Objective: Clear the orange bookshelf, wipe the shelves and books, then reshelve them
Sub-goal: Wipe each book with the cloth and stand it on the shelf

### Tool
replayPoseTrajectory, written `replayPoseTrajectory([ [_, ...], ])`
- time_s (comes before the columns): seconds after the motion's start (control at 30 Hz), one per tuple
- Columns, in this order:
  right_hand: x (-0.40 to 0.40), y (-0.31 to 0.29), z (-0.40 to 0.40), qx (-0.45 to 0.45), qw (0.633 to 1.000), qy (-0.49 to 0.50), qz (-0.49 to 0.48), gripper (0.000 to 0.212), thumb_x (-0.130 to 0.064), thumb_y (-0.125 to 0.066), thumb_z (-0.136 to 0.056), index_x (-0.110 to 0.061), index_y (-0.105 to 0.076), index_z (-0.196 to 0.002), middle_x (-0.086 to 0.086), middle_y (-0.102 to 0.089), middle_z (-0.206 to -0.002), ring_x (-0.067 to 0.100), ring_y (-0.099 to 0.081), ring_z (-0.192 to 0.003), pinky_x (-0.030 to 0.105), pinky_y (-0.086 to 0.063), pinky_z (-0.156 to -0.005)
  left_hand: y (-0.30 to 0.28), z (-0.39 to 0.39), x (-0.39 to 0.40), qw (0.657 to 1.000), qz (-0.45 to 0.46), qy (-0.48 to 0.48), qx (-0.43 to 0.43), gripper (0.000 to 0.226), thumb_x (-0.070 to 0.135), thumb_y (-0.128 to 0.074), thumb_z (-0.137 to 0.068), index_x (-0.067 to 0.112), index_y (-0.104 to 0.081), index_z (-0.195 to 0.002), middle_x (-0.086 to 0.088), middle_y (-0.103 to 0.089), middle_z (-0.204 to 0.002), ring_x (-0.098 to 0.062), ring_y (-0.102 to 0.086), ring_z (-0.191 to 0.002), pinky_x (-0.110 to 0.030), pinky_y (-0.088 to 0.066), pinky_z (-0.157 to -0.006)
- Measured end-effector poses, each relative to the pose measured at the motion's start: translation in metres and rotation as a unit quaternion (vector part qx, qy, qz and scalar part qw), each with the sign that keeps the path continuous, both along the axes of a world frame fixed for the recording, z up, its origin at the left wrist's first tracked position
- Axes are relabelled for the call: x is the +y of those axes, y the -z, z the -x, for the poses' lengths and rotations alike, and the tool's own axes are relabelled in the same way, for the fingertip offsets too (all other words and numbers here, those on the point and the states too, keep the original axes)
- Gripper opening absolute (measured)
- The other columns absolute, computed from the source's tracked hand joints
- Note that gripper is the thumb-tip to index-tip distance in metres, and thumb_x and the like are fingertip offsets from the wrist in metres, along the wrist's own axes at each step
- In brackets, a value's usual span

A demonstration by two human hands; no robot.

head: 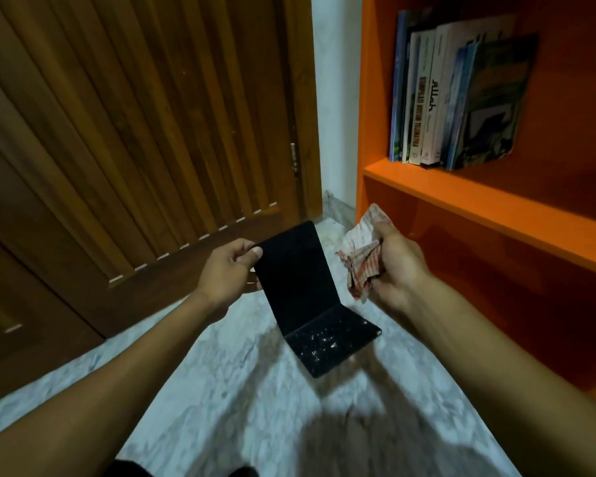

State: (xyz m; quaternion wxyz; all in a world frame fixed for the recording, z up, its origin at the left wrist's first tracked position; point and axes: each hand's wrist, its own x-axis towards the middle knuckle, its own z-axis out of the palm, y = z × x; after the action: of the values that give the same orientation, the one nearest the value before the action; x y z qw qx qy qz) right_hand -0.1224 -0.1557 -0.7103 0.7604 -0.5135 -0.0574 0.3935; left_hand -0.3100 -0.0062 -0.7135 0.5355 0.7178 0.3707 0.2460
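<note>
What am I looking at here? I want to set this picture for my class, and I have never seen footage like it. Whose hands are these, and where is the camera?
The one camera is worn on a person's head and looks down at their own bare hands. The left hand pinches a black folding case by its edge, above the pale floor. The right hand grips a crumpled striped cloth. On the right stands an orange bookshelf with a row of books; on the left is a wooden door.
</note>
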Motion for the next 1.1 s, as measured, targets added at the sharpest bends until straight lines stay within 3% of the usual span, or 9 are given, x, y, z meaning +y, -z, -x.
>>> replayPoseTrajectory([
  [0.2,0.003,-0.006,0.03,-0.188,0.981,-0.017,0.031,0.037,-0.039,-0.041,-0.105,-0.038,-0.05,-0.141,-0.006,-0.062,-0.134,0.018,-0.052,-0.127,0.038,-0.036,-0.112,-0.004,-0.001,-0.031,0.994,0.105,0.004,-0.014,0.023,0.016,-0.047,-0.105,0.002,-0.066,-0.104,-0.015,-0.073,-0.091,-0.026,-0.072,-0.07,-0.03,-0.059,-0.06],
  [0.27,0.007,0.002,0.041,-0.315,0.942,-0.023,0.112,0.041,-0.039,-0.032,-0.107,-0.043,-0.04,-0.147,-0.005,-0.04,-0.155,0.018,-0.032,-0.145,0.042,-0.026,-0.117,-0.004,-0.008,-0.042,0.994,0.108,0.02,-0.031,0.022,0.015,-0.046,-0.105,0.003,-0.064,-0.102,-0.012,-0.072,-0.086,-0.024,-0.072,-0.067,-0.029,-0.058,-0.058],
  [0.37,0.011,0.019,0.056,-0.479,0.835,-0.044,0.268,0.049,-0.037,-0.026,-0.108,-0.043,-0.013,-0.155,-0.006,0.002,-0.167,0.017,0.006,-0.153,0.053,-0.005,-0.119,0.001,-0.021,-0.055,0.995,0.079,0.026,-0.047,0.023,0.014,-0.045,-0.105,0.0,-0.062,-0.103,-0.008,-0.065,-0.077,-0.026,-0.065,-0.066,-0.027,-0.056,-0.056],
  [0.53,0.01,0.047,0.086,-0.567,0.795,-0.041,0.211,0.063,-0.015,-0.041,-0.104,-0.04,-0.014,-0.155,-0.008,0.004,-0.167,0.014,0.008,-0.153,0.048,-0.014,-0.121,0.0,-0.031,-0.06,0.995,0.053,-0.014,-0.084,0.023,0.014,-0.044,-0.105,-0.002,-0.06,-0.104,-0.017,-0.063,-0.084,-0.022,-0.065,-0.063,-0.028,-0.058,-0.057],
  [0.67,0.008,0.063,0.107,-0.557,0.807,-0.076,0.18,0.08,0.009,-0.05,-0.092,-0.041,-0.03,-0.152,-0.009,-0.016,-0.162,0.011,-0.019,-0.147,0.023,-0.02,-0.119,-0.001,-0.025,-0.041,0.994,0.005,-0.07,-0.089,0.021,0.018,-0.046,-0.105,0.005,-0.063,-0.101,-0.024,-0.061,-0.089,-0.04,-0.065,-0.077,-0.047,-0.062,-0.067],
  [0.73,0.004,0.062,0.113,-0.535,0.811,-0.145,0.189,0.071,0.007,-0.05,-0.093,-0.036,-0.041,-0.148,-0.005,-0.028,-0.156,0.012,-0.033,-0.139,0.011,-0.021,-0.111,-0.002,-0.018,-0.03,0.994,-0.037,-0.076,-0.065,0.022,0.021,-0.047,-0.104,0.014,-0.067,-0.099,-0.026,-0.065,-0.093,-0.047,-0.065,-0.086,-0.058,-0.058,-0.075],
  [0.83,-0.001,0.052,0.115,-0.512,0.818,-0.205,0.161,0.048,0.005,-0.049,-0.091,-0.017,-0.065,-0.13,0.003,-0.061,-0.134,0.007,-0.06,-0.112,-0.003,-0.034,-0.087,-0.007,-0.011,-0.02,0.993,-0.038,-0.091,-0.069,0.022,0.021,-0.046,-0.105,0.023,-0.067,-0.098,-0.02,-0.069,-0.096,-0.039,-0.07,-0.089,-0.053,-0.061,-0.078],
  [0.93,0.002,0.032,0.106,-0.407,0.88,-0.21,0.123,0.043,0.004,-0.045,-0.092,-0.016,-0.068,-0.122,0.001,-0.072,-0.118,-0.006,-0.063,-0.067,0.009,-0.044,-0.062,-0.008,-0.007,-0.015,0.991,-0.02,-0.101,-0.089,0.024,0.017,-0.045,-0.105,0.024,-0.066,-0.093,-0.015,-0.068,-0.088,-0.031,-0.068,-0.08,-0.044,-0.062,-0.075],
  [1.1,-0.001,-0.007,0.065,-0.294,0.949,-0.094,0.059,0.054,0.008,-0.038,-0.099,-0.025,-0.053,-0.139,-0.016,-0.057,-0.133,-0.001,-0.061,-0.105,0.009,-0.05,-0.079,-0.007,-0.002,-0.018,0.992,-0.041,-0.074,-0.097,0.024,0.017,-0.047,-0.105,0.023,-0.067,-0.093,-0.008,-0.071,-0.082,-0.03,-0.069,-0.076,-0.043,-0.063,-0.071],
])
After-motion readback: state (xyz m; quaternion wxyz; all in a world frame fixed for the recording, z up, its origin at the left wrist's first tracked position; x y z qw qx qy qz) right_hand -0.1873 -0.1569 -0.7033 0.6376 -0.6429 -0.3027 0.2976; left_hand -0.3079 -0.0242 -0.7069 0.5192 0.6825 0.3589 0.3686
